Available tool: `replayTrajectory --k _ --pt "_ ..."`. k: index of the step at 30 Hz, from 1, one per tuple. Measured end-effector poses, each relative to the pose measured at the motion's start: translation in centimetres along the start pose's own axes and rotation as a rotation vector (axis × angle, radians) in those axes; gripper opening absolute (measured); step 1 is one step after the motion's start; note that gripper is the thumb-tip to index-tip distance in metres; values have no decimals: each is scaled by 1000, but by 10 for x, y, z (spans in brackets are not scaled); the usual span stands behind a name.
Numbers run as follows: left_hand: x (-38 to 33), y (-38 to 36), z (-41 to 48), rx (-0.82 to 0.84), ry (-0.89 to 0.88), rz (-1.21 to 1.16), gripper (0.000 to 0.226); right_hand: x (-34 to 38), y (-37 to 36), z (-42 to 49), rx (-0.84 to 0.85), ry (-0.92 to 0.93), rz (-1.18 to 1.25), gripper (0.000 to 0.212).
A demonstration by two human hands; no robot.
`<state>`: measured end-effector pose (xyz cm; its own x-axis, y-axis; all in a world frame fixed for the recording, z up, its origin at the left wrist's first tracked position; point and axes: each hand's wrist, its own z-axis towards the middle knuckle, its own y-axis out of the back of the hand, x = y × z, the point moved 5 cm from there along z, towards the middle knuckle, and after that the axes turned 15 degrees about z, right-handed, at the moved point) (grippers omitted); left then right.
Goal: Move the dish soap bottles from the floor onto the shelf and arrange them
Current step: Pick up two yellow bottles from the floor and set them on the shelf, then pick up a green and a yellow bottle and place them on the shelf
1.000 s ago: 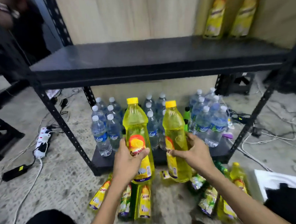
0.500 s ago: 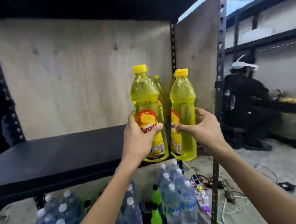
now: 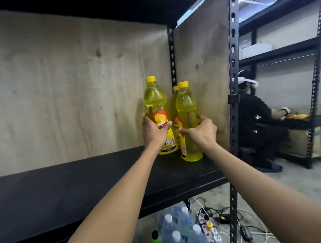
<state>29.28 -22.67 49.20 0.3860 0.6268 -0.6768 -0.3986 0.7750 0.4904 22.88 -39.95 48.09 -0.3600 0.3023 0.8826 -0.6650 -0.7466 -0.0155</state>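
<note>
Our left hand (image 3: 153, 133) curled round one tall yellow plastic soap bottle (image 3: 155, 101), our right hand (image 3: 203, 131) round a second yellow bottle (image 3: 186, 110), to stand both upright on the black metal shelf (image 3: 85, 190).

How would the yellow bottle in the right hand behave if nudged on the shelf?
Probably tippy: the bottle is tall and narrow with a small base. Likely heavy for its size, since yellow liquid fills it nearly to the neck. Its smooth plastic may be slippery, though the right hand wraps its narrowed middle.
</note>
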Motion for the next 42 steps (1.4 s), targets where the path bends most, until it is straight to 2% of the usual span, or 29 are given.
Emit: replayTrajectory --k 6,12,17,20,22,23,25,29,32,34,37,40,42 --pt "10 -27 4 46 15 85 90 -13 0 13 -42 -9 -8 94" --pt "16 -36 5 50 11 66 92 -21 -2 14 10 54 -36 90" --pt "16 -38 0 132 -28 95 102 -22 -1 5 76 32 -31 89" --pt "19 -31 -2 250 24 132 102 -16 8 -18 97 -17 -73 101" --pt "23 -12 -13 311 32 161 96 -9 20 -47 59 23 -93 101" --pt "24 5 -27 291 12 142 89 -6 26 -67 42 56 -83 96" --pt "31 49 -75 180 -64 63 68 -4 35 -119 55 85 -12 78" --pt "75 147 -225 -55 -91 -103 34 -35 31 -245 256 -57 116 45" --pt "152 180 -324 -94 65 -14 23 -91 9 -345 442 -243 61 34" --pt "219 188 -380 -46 235 69 25 -136 -7 -408 571 -419 -15 31" --pt "331 186 -448 108 548 190 34 -198 -27 -484 717 -677 -126 28" --pt "422 182 -501 285 841 310 17 -236 -46 -539 794 -953 -130 28" --pt "463 171 -524 414 962 381 29 -259 -62 -575 797 -1115 -149 37"
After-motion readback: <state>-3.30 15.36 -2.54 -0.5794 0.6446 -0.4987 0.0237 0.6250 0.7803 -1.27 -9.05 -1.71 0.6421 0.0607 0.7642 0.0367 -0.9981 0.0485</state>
